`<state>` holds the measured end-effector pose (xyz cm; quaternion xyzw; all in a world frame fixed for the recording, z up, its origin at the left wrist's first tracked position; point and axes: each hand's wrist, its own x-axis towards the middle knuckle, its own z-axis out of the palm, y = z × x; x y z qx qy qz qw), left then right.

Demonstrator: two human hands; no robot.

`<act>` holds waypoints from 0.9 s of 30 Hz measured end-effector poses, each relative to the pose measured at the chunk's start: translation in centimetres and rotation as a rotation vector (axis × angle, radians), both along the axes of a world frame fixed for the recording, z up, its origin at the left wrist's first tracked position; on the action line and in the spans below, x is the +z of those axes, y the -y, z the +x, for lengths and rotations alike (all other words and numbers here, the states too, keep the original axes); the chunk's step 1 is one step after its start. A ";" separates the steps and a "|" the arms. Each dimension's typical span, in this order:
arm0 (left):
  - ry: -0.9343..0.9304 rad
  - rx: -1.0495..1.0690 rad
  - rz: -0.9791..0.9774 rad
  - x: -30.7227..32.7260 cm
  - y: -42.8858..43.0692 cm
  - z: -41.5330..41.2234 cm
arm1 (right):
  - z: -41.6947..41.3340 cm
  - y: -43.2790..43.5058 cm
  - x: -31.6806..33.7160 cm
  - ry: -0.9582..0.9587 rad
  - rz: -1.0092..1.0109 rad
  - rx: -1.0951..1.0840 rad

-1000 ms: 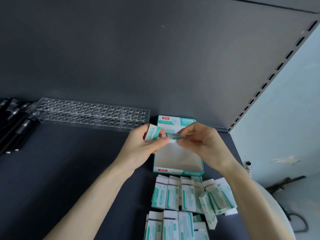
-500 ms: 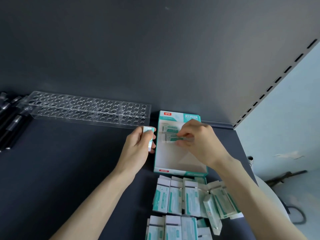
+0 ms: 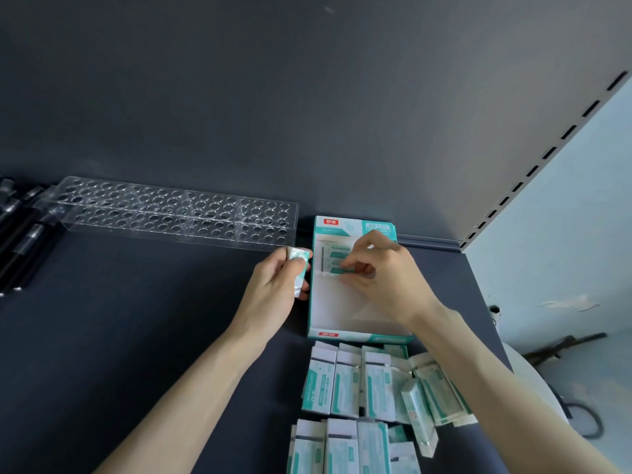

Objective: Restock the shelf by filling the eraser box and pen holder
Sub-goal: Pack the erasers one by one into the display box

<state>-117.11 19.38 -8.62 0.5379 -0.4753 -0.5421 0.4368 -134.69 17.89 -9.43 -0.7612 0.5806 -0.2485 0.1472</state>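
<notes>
Right grip (image 3: 383,273) is pinching a teal-white wrapped eraser (image 3: 337,270) into the teal cardboard box (image 3: 359,336); left grip (image 3: 273,289) is clutching a spare eraser (image 3: 300,268), queued.

Your left hand (image 3: 273,292) gripped wrapped eraser (image 3: 299,268) just left of eraser box (image 3: 328,309). Your right hand (image 3: 386,275) sat inside box, fingers (image 3: 357,263) pinching second eraser (image 3: 337,270) at far end, touching others laid there. Clear pen holder (image 3: 171,213) left of box; black pens (image 3: 20,241) beyond it. Loose eraser packs (image 3: 345,384) lay on shelf (image 3: 119,319) nearer you.
</notes>
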 end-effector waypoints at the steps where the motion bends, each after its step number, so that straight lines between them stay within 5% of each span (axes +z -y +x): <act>1: -0.009 0.004 0.008 0.0 0.0 0.0 | 0.0 0.0 0.0 -0.017 -0.004 -0.002; 12: -0.126 0.022 -0.070 0.9 -0.3 0.8 | 0.0 -0.2 0.5 -0.059 0.049 -0.034; 20: -0.364 -0.041 -0.148 1.0 -0.9 0.7 | 0.8 -2.9 5.0 0.648 0.381 0.106; 27: -0.226 -0.118 -0.232 1.3 -1.5 0.3 | 0.5 -3.9 4.8 0.935 0.250 -0.027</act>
